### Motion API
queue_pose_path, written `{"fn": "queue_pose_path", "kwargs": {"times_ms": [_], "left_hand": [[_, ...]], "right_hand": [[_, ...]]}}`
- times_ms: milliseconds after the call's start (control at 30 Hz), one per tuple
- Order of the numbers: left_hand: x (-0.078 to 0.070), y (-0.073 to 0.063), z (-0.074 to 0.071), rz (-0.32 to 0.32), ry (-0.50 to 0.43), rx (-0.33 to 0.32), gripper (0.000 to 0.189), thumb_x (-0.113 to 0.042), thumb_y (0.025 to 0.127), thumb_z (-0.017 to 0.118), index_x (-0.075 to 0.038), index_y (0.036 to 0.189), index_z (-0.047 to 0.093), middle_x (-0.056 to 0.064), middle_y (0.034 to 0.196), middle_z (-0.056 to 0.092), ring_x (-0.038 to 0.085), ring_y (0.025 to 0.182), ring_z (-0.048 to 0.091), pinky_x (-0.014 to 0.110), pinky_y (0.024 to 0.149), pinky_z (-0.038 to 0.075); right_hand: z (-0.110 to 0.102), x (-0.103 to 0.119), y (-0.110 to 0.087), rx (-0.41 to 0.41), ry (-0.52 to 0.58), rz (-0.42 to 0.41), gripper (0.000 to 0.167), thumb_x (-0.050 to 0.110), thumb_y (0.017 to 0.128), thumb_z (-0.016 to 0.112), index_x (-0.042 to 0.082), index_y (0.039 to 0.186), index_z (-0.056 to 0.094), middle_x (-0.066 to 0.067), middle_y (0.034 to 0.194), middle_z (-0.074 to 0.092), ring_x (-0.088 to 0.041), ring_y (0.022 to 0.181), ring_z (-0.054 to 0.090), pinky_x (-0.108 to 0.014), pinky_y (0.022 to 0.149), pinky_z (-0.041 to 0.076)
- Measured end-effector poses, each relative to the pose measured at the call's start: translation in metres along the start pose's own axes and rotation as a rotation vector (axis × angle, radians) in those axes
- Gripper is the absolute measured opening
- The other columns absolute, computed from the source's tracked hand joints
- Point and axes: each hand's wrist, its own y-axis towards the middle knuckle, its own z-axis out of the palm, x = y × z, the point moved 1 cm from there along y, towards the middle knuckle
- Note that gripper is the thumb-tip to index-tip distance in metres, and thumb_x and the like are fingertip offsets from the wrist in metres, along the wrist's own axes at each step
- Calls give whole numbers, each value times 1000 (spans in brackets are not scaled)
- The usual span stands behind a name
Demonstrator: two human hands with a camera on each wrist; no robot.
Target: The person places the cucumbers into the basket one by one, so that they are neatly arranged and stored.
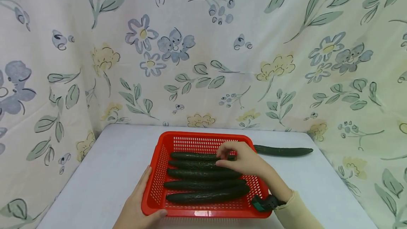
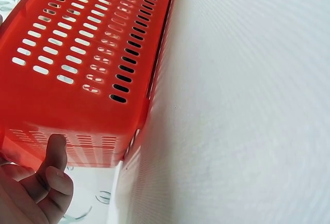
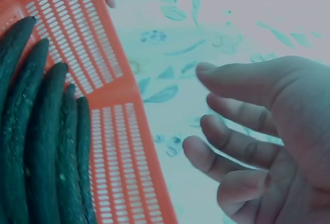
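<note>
A red plastic basket [image 1: 208, 213] with slotted walls stands on the white table. Several long dark green cucumbers [image 1: 205, 175] lie in it side by side, crosswise. At the basket's front left corner my left hand [image 1: 136, 195] holds it, thumb at the front rim and fingers along the left wall. In the left wrist view, bent fingers [image 2: 58, 157] show against the outer wall. My right hand [image 1: 240, 156] hovers over the right part of the basket, fingers loosely bent and nothing between them. It hides the ends of the rear cucumbers.
Another cucumber [image 1: 284, 151] lies on the white table [image 1: 95, 176], behind and right of the basket. Floral cloth [image 1: 203, 63] hangs behind the table and along both sides. A dark strap with a small device [image 1: 268, 202] is on the right wrist.
</note>
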Motion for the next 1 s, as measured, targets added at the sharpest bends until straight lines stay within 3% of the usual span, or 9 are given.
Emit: {"fn": "queue_pose_path", "kwargs": {"times_ms": [200,467,667,867,1000], "left_hand": [[-1,-1,0,-20,12,-1,122,-42,79,90,-29,171,12,5,171,30,26,116,61,32,83,65],[-1,0,1,-18,8,-7,121,-41,80,90,-28,172,12,5,171,30,26,116,61,32,84,65],[0,0,0,-14,13,-4,122,-41,79,91,-28,172,12,5,170,31,26,116,61,31,83,65],[-2,0,0,-25,-17,-1,121,-38,81,90,-29,172,10,8,170,32,27,117,60,29,83,64],[-2,0,1,-33,-26,0,122,-38,80,91,-30,172,10,6,169,33,27,117,60,30,83,64]], "right_hand": [[-12,-12,-17,-163,-29,27,16,24,94,84,20,104,72,13,94,70,-9,89,66,-30,76,58],[-34,-33,-41,-327,-40,100,13,19,96,81,20,105,73,8,94,72,-11,87,65,-31,66,59],[-46,-40,-57,-434,-61,157,14,17,97,80,13,109,73,3,97,73,-9,90,66,-27,69,63],[-50,-48,-62,-494,-149,165,16,17,96,81,13,109,73,1,95,72,-9,90,62,-29,61,59],[-53,-58,-65,-541,-194,190,15,19,95,81,16,108,74,0,98,73,-6,95,60,-29,63,58]]}}
